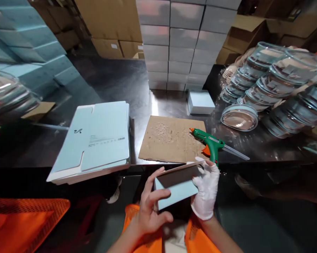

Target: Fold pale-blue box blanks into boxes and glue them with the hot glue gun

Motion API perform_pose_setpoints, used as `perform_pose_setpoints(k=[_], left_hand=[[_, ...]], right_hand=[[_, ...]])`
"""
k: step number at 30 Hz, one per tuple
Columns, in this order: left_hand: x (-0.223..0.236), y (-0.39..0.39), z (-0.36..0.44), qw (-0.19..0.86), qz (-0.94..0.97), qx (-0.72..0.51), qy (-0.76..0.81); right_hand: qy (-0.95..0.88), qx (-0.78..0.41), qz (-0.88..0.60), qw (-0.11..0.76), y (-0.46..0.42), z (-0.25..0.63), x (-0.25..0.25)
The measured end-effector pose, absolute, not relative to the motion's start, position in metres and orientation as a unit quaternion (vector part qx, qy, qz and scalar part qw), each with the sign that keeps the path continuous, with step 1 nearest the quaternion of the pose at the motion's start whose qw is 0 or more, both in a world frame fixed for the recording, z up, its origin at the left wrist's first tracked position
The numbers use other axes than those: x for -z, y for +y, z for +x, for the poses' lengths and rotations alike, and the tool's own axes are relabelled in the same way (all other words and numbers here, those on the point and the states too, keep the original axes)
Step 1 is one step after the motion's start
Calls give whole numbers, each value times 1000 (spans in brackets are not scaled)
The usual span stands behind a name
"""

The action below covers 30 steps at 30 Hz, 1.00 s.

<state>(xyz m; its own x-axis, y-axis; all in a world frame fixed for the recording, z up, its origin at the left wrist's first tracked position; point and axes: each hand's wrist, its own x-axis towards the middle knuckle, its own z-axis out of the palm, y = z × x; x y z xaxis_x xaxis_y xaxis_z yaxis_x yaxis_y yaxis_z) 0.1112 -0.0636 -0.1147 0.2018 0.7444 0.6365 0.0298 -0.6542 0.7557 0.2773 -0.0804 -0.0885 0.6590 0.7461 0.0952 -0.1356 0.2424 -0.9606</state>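
I hold a small light-blue carton (178,188) between both hands, just below the table's front edge. My bare left hand (150,207) grips its left end with thumb and fingers wrapped round it. My right hand (207,191), in a white glove, clasps its right end. The carton's flap stands open on top. A green glue gun (209,143) rests on a brown cardboard sheet (169,138) just beyond my right hand.
A pile of flat light-blue carton blanks (95,140) lies at the left. Stacked grey-white boxes (185,45) rise at the back, with one closed box (200,102) before them. Clear round lidded containers (274,88) heap at the right. An orange crate (21,221) sits lower left.
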Motion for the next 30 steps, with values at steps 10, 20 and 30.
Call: perform_pose_setpoints(k=[10,20,30], left_hand=[[134,-45,94,235,656,-580,422],[133,-31,102,373,575,-551,475],[106,-46,105,361,573,-549,490]], right_hand=[[-400,-81,-870,276,-44,423,59],[-296,-376,-773,418,-20,446,55],[-406,-412,-617,534,-102,357,54]])
